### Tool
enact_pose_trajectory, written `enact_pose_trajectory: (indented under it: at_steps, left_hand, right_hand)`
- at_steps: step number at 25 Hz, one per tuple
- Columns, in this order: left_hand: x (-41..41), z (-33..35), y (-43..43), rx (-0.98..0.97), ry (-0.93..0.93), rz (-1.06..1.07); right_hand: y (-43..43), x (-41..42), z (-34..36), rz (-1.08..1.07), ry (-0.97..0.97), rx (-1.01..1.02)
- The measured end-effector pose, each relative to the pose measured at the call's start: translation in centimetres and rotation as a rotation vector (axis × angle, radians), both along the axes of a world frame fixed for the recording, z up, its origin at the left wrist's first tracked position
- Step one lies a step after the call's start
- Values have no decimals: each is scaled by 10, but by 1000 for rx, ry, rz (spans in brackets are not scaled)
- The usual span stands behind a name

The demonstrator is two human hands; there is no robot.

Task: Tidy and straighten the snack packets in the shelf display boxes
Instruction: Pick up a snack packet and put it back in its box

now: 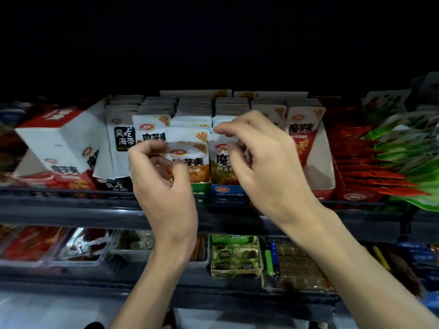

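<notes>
Pinching orange snack packet (193,160) with left hand (164,188), centre of frame, above green display box (201,189). Pinching top of neighbouring packet (222,168) with right hand (270,172), in blue display box (225,191).

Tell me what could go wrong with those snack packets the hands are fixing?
The left hand pinches the front packet, which stands above its low green box front; if the grip loosens, it might slip out and fall. The right hand works close to the red-and-white packet, which has bare box in front of it; a nudge could tip it forward. The white box on the left already leans and may tip further if bumped.
</notes>
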State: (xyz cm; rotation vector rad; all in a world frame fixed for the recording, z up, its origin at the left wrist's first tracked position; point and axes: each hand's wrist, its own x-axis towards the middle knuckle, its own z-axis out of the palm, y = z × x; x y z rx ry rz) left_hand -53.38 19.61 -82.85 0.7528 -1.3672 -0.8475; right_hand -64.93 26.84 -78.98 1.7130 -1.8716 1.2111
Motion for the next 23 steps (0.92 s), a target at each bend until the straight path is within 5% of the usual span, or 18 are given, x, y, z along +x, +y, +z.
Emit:
enact_pose_trajectory:
  at_steps: [4,11,23]
  left_hand:
    - [9,-7,-20,201,-78,-24]
    - [18,-10,-28,217,-259,-43]
    - [18,0,-9,-56,-19,-156]
  right_hand:
    - [-20,15,-9,18,-76,190]
    - [-38,22,-19,9,-196,239]
    - [-10,14,29,210,-554,-359]
